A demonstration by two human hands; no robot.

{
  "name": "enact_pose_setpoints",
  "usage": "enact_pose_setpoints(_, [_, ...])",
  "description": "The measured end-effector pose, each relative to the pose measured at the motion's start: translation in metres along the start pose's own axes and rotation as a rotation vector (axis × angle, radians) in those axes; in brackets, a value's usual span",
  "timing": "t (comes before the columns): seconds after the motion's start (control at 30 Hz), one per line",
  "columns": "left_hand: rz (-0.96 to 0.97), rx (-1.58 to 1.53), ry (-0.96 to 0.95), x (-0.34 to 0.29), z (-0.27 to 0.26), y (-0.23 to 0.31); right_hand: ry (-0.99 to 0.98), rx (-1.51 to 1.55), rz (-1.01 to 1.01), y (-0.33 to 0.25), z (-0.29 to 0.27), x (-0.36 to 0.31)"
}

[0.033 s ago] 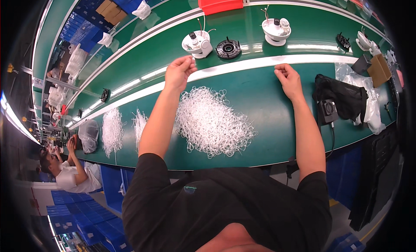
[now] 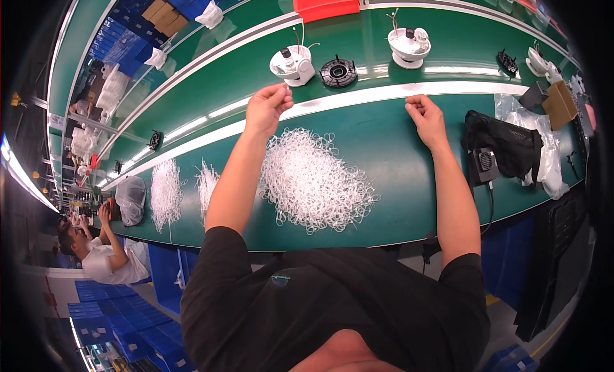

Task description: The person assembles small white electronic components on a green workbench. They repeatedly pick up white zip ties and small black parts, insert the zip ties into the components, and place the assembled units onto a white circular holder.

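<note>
My left hand (image 2: 267,113) hovers over the white rail (image 2: 364,94) between bench and conveyor. Its thumb and fingers are pinched around something pale, too small to make out. Just beyond the fingertips stands a white rounded housing (image 2: 281,68) with a dark part and loose wires. My right hand (image 2: 427,119) is raised above the green bench with its fingers curled toward the thumb; what they hold, if anything, does not show. Between my forearms lies a large heap of white looped cords (image 2: 313,180). A black ribbed round part (image 2: 338,72) sits beside the housing.
A second white housing (image 2: 409,47) stands on the green conveyor (image 2: 230,71). A red bin (image 2: 326,3) is behind. Smaller cord piles (image 2: 166,193) lie left, near a seated person (image 2: 115,257). A black bag (image 2: 502,142) and a small black device (image 2: 483,165) lie right.
My left hand has shifted very slightly to the right. The white housings and black round part have crept slightly right along the conveyor. My right hand is nearly still.
</note>
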State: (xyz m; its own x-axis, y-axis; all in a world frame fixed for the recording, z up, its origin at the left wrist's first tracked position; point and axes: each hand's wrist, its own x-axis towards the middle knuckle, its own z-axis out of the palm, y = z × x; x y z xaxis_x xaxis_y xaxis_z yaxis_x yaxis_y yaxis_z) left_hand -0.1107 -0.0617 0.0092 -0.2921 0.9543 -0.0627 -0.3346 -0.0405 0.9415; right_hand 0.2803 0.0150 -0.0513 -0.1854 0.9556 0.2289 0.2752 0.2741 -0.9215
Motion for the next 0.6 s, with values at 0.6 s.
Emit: enact_pose_setpoints(0.6, [0.046,-0.228,0.103,0.051,0.005,-0.007,0.008,0.039,-0.017,-0.002,0.003,0.001])
